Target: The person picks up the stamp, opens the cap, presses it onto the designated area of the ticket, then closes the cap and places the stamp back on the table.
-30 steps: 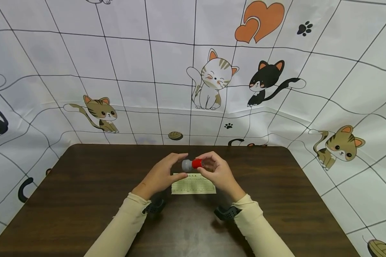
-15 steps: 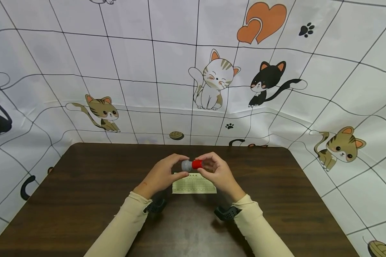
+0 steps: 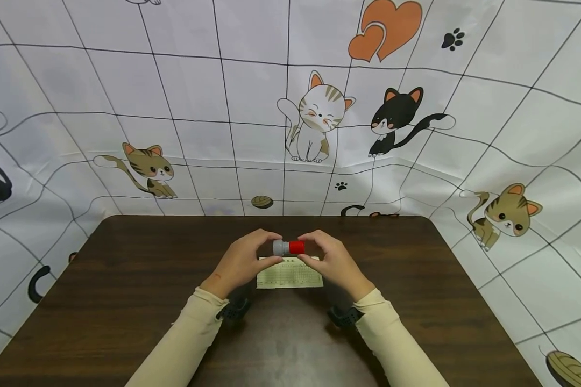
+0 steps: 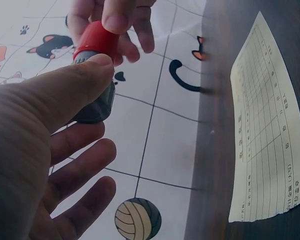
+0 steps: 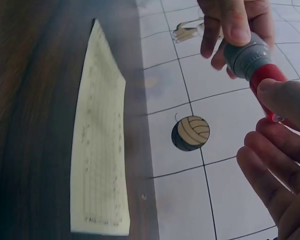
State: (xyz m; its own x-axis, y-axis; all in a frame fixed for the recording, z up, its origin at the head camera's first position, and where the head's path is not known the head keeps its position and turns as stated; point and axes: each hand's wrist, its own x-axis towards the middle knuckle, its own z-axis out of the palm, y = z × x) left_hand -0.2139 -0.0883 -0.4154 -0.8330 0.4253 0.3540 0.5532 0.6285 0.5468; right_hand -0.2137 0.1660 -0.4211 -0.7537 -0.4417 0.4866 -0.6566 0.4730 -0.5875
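Observation:
A small stamp with a grey body [image 3: 280,248] and a red cap [image 3: 297,247] is held level above the table, between both hands. My left hand [image 3: 244,263] pinches the grey end between thumb and fingers. From the other side, my right hand [image 3: 336,263] pinches the red cap by its end. In the left wrist view, the left thumb lies across the grey part [image 4: 97,107], just below the red rim. The right thumb presses on the red cap [image 5: 267,75] in the right wrist view. A pale yellow printed slip [image 3: 289,274] lies flat beneath the hands.
The dark wooden table [image 3: 150,290] reaches back to a white grid-patterned cloth [image 3: 198,107] printed with cartoon cats. The cloth hangs along the back and both sides. A dark band [image 3: 346,316] sits at each wrist.
My right fingers have shifted slightly outward on the red cap, so more of it shows. The left hand stays nearly still. The head view has moved a little.

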